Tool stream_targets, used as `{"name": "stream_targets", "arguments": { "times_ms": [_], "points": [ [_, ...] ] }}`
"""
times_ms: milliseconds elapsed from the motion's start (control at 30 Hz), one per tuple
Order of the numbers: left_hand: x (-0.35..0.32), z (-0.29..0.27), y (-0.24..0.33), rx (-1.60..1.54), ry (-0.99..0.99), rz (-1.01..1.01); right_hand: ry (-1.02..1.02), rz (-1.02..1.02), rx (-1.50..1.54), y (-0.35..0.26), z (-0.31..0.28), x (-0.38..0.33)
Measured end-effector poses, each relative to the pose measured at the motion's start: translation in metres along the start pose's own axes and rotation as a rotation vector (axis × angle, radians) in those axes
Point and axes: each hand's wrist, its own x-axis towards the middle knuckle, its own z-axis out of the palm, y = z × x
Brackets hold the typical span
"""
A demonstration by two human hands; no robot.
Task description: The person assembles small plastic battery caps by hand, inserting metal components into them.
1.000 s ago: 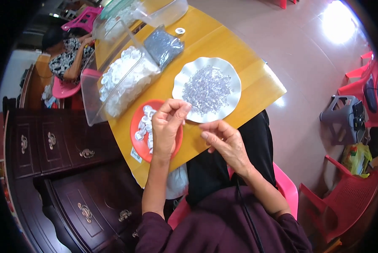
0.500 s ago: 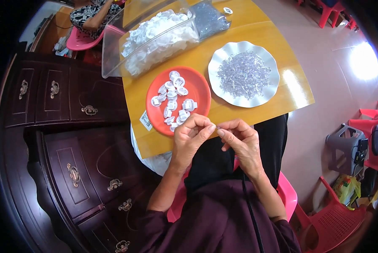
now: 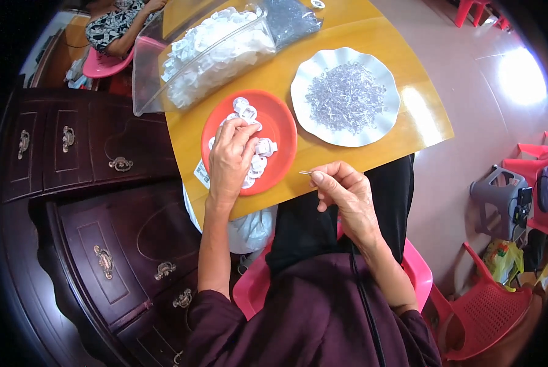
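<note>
here, printed label (image 3: 202,174) near table (image 3: 371,37) edge; right hand (image 3: 353,197) pinches slim piece (image 3: 305,172); left hand (image 3: 227,160), over white discs (image 3: 247,114), grip unclear.

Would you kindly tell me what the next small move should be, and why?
Probably the left hand should pinch one of the white pieces and lift it off the red plate: that hand is right over them, with none visibly lifted yet, while the right hand holds a thin piece between thumb and finger.
</note>
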Motion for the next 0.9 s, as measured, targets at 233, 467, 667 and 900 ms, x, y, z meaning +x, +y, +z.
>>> {"name": "stream_targets", "arguments": {
  "times_ms": [233,467,667,900],
  "points": [
    [0.002,0.005,-0.008,0.081,-0.042,-0.032,0.002,-0.01,-0.018,0.0,-0.006,-0.001],
    [-0.008,0.002,-0.005,-0.216,0.077,-0.196,-0.04,-0.035,-0.024,0.0,-0.001,-0.003],
    [-0.035,-0.009,0.067,-1.114,0.208,-0.702,-0.02,-0.144,-0.041,-0.004,0.005,-0.012],
    [-0.064,-0.011,0.099,-1.479,0.223,-0.734,-0.018,-0.502,-0.292,-0.004,0.014,-0.022]
  ]
}}
